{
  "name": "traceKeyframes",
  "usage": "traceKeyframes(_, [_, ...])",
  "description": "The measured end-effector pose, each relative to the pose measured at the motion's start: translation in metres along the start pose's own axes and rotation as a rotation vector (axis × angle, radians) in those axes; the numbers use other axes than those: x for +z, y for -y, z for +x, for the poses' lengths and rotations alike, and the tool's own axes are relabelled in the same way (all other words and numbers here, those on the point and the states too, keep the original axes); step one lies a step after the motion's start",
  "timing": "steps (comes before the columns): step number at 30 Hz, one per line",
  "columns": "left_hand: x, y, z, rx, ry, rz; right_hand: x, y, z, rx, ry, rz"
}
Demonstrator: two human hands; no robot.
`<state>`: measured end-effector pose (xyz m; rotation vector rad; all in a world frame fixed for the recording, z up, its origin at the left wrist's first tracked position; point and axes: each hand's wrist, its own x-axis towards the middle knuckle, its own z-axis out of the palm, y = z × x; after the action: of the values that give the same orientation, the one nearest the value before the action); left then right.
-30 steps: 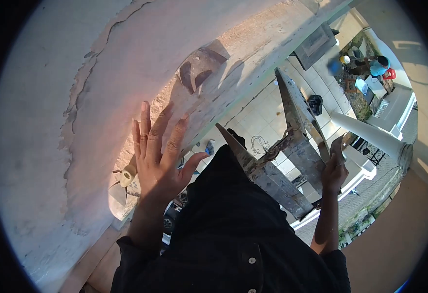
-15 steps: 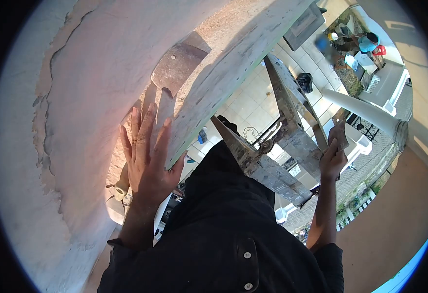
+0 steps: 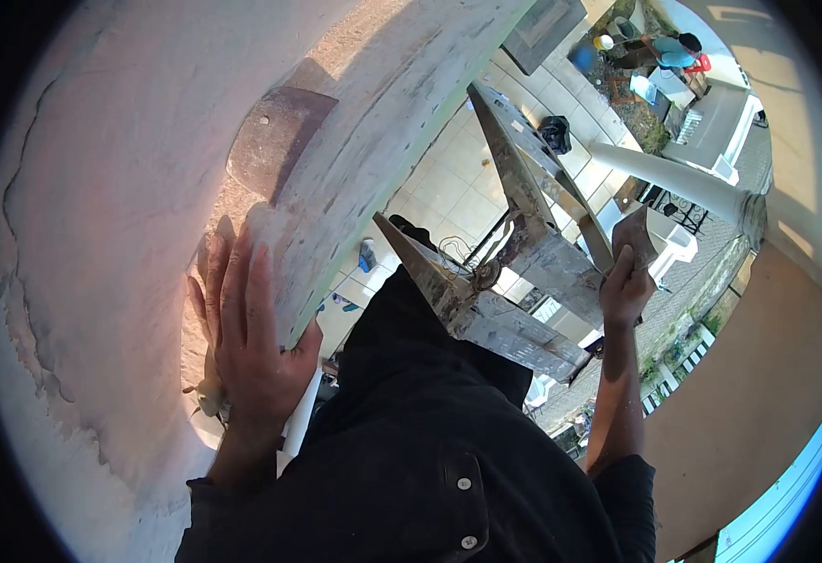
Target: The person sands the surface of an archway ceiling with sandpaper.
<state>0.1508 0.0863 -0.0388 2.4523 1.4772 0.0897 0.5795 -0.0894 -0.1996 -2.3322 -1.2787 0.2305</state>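
My left hand (image 3: 259,352) lies flat with its fingers stretched out on the ledge, beside the rough wall. Just beyond its fingertips a brown curved plate (image 3: 278,136) rests on the ledge (image 3: 373,113). My right hand (image 3: 625,293) is closed around a flat brown scraper-like blade (image 3: 634,236), held up away from the wall at the right. Between the two hands stands a worn, stained frame (image 3: 561,272), with a bundle of wire near its middle. A small pale knob-like fitting (image 3: 208,396) is by my left wrist.
The pink wall (image 3: 139,141) with cracked plaster fills the left side. Far below are a tiled floor (image 3: 462,188), a black bag (image 3: 554,134) and a white column (image 3: 678,180). Another person (image 3: 678,54) is at the upper right, near buckets. A grey panel (image 3: 542,33) is at the top.
The view has shifted, so most things appear further left. My left hand's fingers are closer together. My right hand still holds the blade, now turned a little.
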Motion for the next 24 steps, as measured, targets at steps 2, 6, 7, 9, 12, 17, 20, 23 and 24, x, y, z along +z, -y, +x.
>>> traceKeyframes(2, [-0.002,-0.003,0.002,0.017,0.006,0.06,0.0,0.002,0.0,0.03,-0.006,0.015])
traceKeyframes(6, [0.001,-0.003,0.004,0.052,-0.038,0.062,-0.003,0.012,0.0,0.112,-0.007,0.042])
traceKeyframes(7, [0.004,-0.002,0.003,0.045,-0.048,0.06,-0.004,0.012,0.001,0.091,-0.005,0.048])
traceKeyframes(9, [0.004,-0.003,0.004,0.059,-0.054,0.07,-0.003,0.016,0.002,0.066,-0.021,0.051])
traceKeyframes(12, [0.003,-0.004,0.004,0.069,-0.052,0.087,-0.003,0.018,0.002,0.035,-0.036,0.025])
traceKeyframes(17, [0.002,-0.006,0.004,0.066,-0.05,0.112,-0.003,0.023,0.006,0.001,-0.063,0.011])
traceKeyframes(20, [0.005,-0.005,0.004,0.074,-0.064,0.093,-0.002,0.024,0.009,-0.038,-0.105,0.01])
traceKeyframes(23, [0.007,-0.005,0.001,0.066,-0.093,0.077,-0.005,0.018,0.002,-0.037,-0.058,-0.018])
traceKeyframes(24, [0.006,-0.006,0.001,0.054,-0.091,0.082,-0.005,0.016,0.003,-0.029,-0.007,-0.037])
